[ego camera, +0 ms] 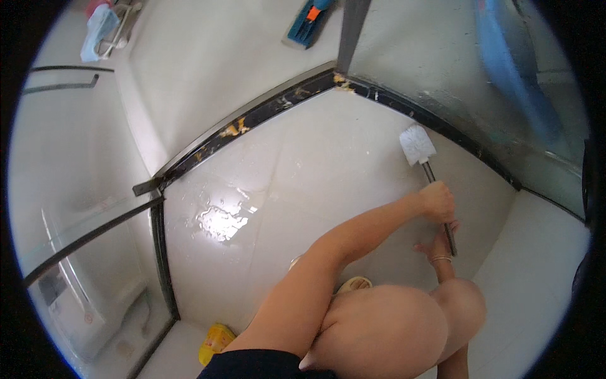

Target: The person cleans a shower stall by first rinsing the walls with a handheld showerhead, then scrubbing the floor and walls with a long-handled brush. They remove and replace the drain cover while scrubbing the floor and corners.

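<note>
I am crouched on a wet, light tiled floor (303, 156) inside a shower enclosure. My left hand (436, 201) reaches across my knees and is closed around the dark handle of a toilet brush (416, 144). Its white bristle head rests close to the black bottom frame (454, 132) of the right glass panel. Behind the lower end of the handle is my right hand (439, 244), with a bracelet at the wrist. The thumb stands apart from its fingers; the handle partly covers this hand, and whether it touches the handle is unclear.
A black threshold (246, 123) with yellowish-brown patches curves across the front. Beyond it lies a blue brush head (305, 28). Glass panels (85, 142) rise on both sides. A yellow container (215, 341) stands at lower left; a slippered foot (355, 284) shows below my arm.
</note>
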`<state>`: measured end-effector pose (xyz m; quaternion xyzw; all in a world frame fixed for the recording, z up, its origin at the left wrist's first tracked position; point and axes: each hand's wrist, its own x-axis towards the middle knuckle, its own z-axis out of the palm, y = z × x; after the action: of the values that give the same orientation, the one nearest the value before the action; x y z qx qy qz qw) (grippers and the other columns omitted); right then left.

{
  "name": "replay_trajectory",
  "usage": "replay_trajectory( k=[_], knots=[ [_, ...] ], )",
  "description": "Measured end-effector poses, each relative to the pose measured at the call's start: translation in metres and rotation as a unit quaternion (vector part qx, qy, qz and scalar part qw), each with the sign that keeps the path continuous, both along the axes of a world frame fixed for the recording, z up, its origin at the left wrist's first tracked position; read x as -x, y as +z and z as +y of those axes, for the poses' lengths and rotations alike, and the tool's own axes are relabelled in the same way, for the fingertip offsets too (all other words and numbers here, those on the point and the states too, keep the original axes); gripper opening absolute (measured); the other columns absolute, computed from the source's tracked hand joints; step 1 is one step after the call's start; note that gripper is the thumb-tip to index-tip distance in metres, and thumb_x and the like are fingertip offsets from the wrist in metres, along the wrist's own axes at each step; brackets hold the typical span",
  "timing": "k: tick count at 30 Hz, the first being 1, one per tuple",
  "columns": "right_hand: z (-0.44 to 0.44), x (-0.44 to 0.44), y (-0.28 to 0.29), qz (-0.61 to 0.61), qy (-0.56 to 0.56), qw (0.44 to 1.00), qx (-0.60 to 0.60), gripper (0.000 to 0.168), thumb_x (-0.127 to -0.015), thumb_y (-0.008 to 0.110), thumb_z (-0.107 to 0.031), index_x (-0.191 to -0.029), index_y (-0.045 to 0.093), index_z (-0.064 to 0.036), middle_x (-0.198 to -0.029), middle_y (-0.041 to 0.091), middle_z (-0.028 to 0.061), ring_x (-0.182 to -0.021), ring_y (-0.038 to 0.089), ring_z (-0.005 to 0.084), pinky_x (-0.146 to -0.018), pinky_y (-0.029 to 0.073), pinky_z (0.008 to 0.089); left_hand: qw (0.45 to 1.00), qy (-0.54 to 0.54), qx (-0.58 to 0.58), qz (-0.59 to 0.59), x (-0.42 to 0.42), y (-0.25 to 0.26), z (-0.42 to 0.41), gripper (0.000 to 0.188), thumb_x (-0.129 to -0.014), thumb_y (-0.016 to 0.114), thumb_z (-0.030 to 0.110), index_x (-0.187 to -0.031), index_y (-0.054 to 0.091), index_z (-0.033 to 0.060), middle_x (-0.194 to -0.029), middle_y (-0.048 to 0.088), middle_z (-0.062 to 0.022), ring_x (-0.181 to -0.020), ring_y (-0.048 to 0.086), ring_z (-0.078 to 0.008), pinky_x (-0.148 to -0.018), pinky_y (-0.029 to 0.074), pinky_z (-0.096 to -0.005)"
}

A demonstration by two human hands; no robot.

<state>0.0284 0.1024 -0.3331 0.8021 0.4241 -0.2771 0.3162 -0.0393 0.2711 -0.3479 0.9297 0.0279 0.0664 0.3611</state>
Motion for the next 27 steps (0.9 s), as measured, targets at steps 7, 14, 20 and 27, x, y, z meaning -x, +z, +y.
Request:
replay_trajectory(
  k=[7, 14, 20, 27],
  knots=[
    [0.000, 0.002, 0.003, -0.024, -0.007, 0.999, 0.031, 0.131, -0.048, 0.082, -0.050, -0.136, 0.006, 0.010, -0.144, 0.012, 0.0255, -0.135, 0.009, 0.0384, -0.111, 0.013, 0.0377, 0.982, 0.150, -0.012, 0.114, 0.020, 0.048, 0.079, 0.041, -0.085, 0.047, 0.043, -0.069, 0.068, 0.0129, -0.072, 0.066, -0.0103, -0.066, 0.063, -0.0238, -0.054, 0.045, -0.0381],
    [-0.005, 0.003, 0.000, -0.008, -0.050, 0.998, -0.027, 0.128, -0.048, 0.083, -0.047, -0.135, 0.009, 0.013, -0.142, 0.012, 0.0298, -0.134, 0.010, 0.0389, -0.111, 0.015, 0.0381, 0.968, 0.239, -0.073, 0.036, 0.105, -0.002, 0.115, 0.044, -0.085, 0.045, 0.039, -0.058, 0.064, 0.0100, -0.057, 0.060, -0.0117, -0.051, 0.058, -0.0307, -0.047, 0.042, -0.0399],
    [0.003, 0.008, 0.001, -0.030, -0.019, 0.999, -0.003, 0.129, -0.047, 0.084, -0.045, -0.135, 0.009, 0.013, -0.142, 0.011, 0.0306, -0.135, 0.010, 0.0383, -0.111, 0.015, 0.0376, 0.980, 0.186, -0.040, 0.057, 0.034, 0.023, 0.089, 0.047, -0.085, 0.044, 0.042, -0.063, 0.066, 0.0064, -0.061, 0.061, -0.0132, -0.059, 0.062, -0.0288, -0.054, 0.046, -0.0383],
    [-0.008, -0.002, -0.001, -0.032, -0.003, 0.999, 0.024, 0.130, -0.046, 0.084, -0.045, -0.135, 0.008, 0.012, -0.143, 0.011, 0.0287, -0.135, 0.010, 0.0382, -0.111, 0.015, 0.0395, 0.961, 0.266, -0.031, 0.064, 0.098, 0.019, 0.134, 0.048, -0.085, 0.044, 0.041, -0.060, 0.064, 0.0050, -0.062, 0.061, -0.0148, -0.060, 0.061, -0.0303, -0.056, 0.047, -0.0398]
  ],
)
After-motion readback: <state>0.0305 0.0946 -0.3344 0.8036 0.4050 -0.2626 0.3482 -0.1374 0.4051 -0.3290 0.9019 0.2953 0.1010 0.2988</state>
